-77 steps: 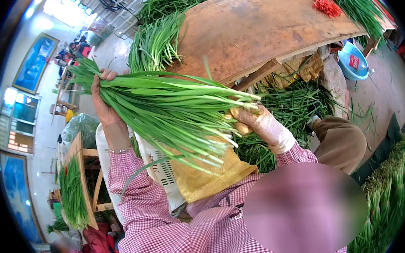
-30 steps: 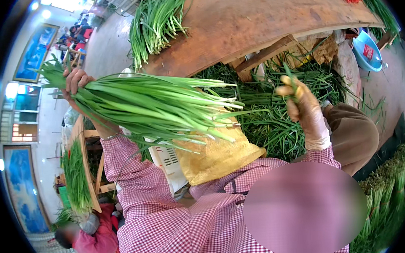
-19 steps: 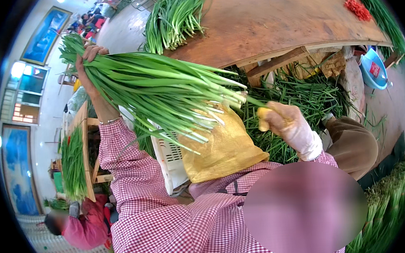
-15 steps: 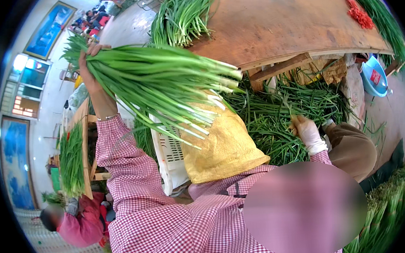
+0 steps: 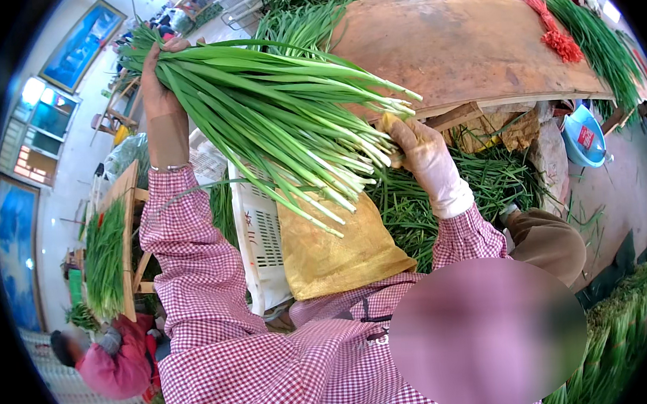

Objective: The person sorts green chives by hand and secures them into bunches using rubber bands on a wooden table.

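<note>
A large bunch of garlic chives (image 5: 259, 95) stretches across the view, green leaves to the left and pale stem ends to the right, several of them hanging loose. My left hand (image 5: 162, 75) is closed round the leafy end and holds the bunch up. At the pale ends, my right hand (image 5: 420, 153), in a stained whitish glove, has its fingers curled against the stems and pinches some of them. The exact grip of its fingertips is partly hidden. A yellow woven cloth (image 5: 340, 249) lies over my lap below the bunch.
Ahead stands a wooden table (image 5: 461, 45) with chives and red ties (image 5: 558, 36) on it. Loose green leaves (image 5: 476, 187) pile up below its edge. A white crate (image 5: 256, 238) and blue basin (image 5: 583, 137) flank me. Another person (image 5: 116, 359) sits at left.
My right hand has risen from the leaf pile to the pale stem ends. My left hand still holds the bunch, which has shifted slightly up and right.
</note>
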`<action>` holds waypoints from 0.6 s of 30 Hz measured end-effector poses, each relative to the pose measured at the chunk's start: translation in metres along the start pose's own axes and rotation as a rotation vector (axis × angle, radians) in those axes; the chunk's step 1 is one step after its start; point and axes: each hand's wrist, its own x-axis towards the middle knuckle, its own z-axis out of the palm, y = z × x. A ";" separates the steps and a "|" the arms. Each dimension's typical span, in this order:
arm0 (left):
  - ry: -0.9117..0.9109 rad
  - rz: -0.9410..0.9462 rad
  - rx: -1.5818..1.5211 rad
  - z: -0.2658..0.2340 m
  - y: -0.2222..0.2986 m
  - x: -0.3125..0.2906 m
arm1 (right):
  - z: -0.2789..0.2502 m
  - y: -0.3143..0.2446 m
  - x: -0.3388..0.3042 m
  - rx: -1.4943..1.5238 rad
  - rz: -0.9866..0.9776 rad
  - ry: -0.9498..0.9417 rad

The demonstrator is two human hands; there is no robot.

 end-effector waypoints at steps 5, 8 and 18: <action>-0.102 0.000 -0.117 -0.020 0.026 0.007 | -0.044 0.062 -0.069 -0.286 0.707 -0.233; -0.008 0.103 -0.003 0.000 0.046 -0.011 | -0.047 0.101 -0.108 -0.624 0.677 -0.376; -0.088 0.000 -0.118 0.028 -0.010 0.002 | -0.018 -0.037 0.005 0.788 0.342 -0.202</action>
